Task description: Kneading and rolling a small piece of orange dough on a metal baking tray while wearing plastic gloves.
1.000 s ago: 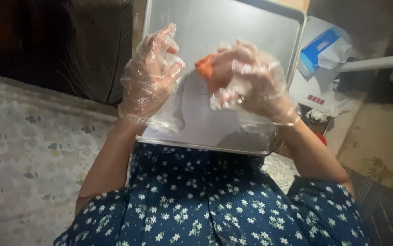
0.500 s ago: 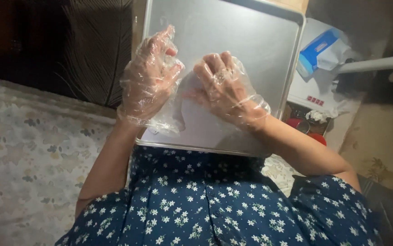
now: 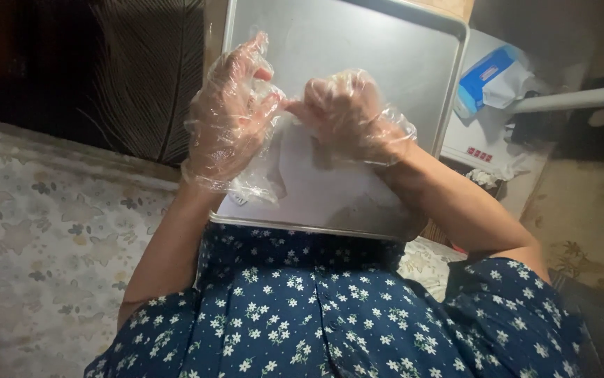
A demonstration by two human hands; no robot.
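Change: since half a second ago the right hand [image 3: 347, 112] has curled from a flat, spread pose into a loose fist and is now meeting the left hand [image 3: 232, 119] at the fingertips; the orange piece seen a second ago is no longer showing.
Floor covering: a pale floral carpet [image 3: 50, 231] is lying to the left and under the person.
Dress: a dark blue dress with small white flowers [image 3: 330, 315] is filling the lower part of the view.
Tray: a large grey metal tray [image 3: 386, 56] is resting in front of the person, its near rim just above the dress.
Dark drape: a dark plastic-covered bulk [image 3: 141, 77] is standing left of the tray.
Left hand: it is wearing a loose clear plastic glove [image 3: 246, 175], fingers half open and bent toward the right hand, thumb side touching it.
Right hand: also gloved in clear plastic, fingers closed and pinching at the left glove's edge; whether anything is inside the fist I cannot tell.
Box: a blue and white box [image 3: 487, 77] is sitting right of the tray.
Handle: a white bar with a blue end [image 3: 574, 98] is lying beyond it.
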